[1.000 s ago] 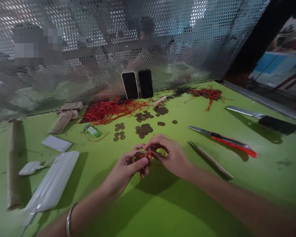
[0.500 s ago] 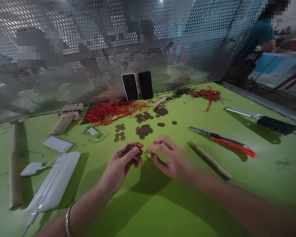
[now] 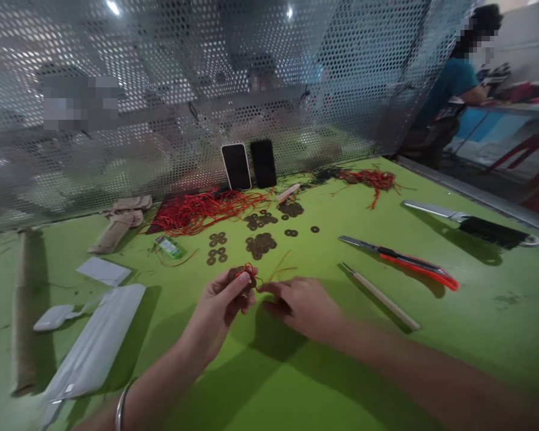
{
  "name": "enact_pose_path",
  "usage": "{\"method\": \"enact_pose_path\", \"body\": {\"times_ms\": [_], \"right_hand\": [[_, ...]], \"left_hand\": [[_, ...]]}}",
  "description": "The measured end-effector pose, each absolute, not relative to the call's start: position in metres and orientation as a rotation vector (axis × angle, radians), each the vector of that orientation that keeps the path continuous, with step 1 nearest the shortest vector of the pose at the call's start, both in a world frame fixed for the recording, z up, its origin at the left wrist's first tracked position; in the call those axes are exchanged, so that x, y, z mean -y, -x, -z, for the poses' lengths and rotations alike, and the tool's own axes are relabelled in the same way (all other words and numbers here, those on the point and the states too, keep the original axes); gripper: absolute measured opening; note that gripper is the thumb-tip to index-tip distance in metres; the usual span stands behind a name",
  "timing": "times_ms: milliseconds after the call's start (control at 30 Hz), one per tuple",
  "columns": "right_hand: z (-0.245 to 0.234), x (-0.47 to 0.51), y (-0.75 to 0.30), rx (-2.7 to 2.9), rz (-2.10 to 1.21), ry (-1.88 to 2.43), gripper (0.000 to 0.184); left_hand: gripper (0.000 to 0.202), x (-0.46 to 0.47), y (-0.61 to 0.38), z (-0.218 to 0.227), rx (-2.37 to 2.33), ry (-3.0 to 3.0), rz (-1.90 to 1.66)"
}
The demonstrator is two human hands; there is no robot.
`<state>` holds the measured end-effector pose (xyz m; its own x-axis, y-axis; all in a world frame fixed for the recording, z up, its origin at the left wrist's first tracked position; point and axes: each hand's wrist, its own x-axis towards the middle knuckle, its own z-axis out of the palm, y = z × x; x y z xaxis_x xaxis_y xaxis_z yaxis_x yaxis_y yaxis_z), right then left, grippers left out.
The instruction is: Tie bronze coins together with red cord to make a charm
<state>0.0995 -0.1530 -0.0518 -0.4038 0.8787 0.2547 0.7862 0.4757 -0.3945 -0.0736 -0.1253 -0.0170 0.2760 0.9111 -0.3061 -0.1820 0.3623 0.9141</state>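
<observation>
Over the green table (image 3: 296, 383), my left hand (image 3: 220, 308) pinches a small bundle of dark coins wrapped in red cord (image 3: 247, 275). My right hand (image 3: 303, 305) is closed on the loose end of that cord, whose orange-red tail (image 3: 281, 270) sticks up to the right. Both hands hover just above the tabletop, close together. Behind them lie heaps of loose dark coins (image 3: 260, 244) and a pile of red cords (image 3: 197, 209).
A red-handled knife (image 3: 399, 258), a wooden stick (image 3: 381, 297) and a black-handled blade (image 3: 471, 223) lie to the right. Two phones (image 3: 249, 164) lean on the perforated metal screen. White packets (image 3: 94, 341) and a cardboard roll (image 3: 24, 311) are at left. A person in teal (image 3: 453, 84) sits far right.
My hands went from pressed together to slightly apart, drawing the red cord out between them. My right hand dropped lower and flatter. The view tilted up, showing the person at right.
</observation>
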Motion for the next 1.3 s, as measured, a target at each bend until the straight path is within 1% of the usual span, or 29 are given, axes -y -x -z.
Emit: {"method": "enact_pose_path", "body": {"times_ms": [67,167,333,467,633,767,867,1033,1167,1300], "right_hand": [[0.051,0.153,-0.1,2.28,-0.412,1.411,0.017],[0.049,0.153,-0.102,2.226,-0.5,1.373,0.012],[0.048,0.154,-0.106,2.178,-0.543,1.237,0.016],[0.045,0.154,-0.11,2.062,-0.567,1.081,0.015],[0.037,0.153,-0.115,1.913,-0.575,0.954,0.015],[0.039,0.155,-0.111,2.037,-0.485,0.856,0.012],[0.039,0.158,-0.107,2.114,-0.423,0.745,0.008],[0.027,0.162,-0.105,1.956,-0.635,0.576,0.005],[0.016,0.163,-0.11,1.738,-0.853,0.537,0.005],[0.011,0.162,-0.115,1.537,-1.017,0.542,0.007]], "left_hand": [[0.028,0.123,0.074,0.018,-1.032,-0.903,-0.917],[0.027,0.115,0.077,0.022,-1.064,-0.938,-1.021],[0.026,0.095,0.087,0.031,-1.142,-1.128,-1.267],[0.026,0.083,0.094,0.035,-1.231,-1.296,-1.33],[0.026,0.08,0.097,0.038,-1.278,-1.41,-1.317],[0.025,0.083,0.097,0.038,-1.339,-1.548,-1.257],[0.021,0.086,0.096,0.037,-1.364,-1.792,-1.213],[0.011,0.087,0.097,0.042,-1.232,-2.34,-1.214],[0.012,0.087,0.101,0.048,-1.097,-2.69,-1.091],[0.014,0.089,0.102,0.05,-0.99,-2.869,-1.023]]}}
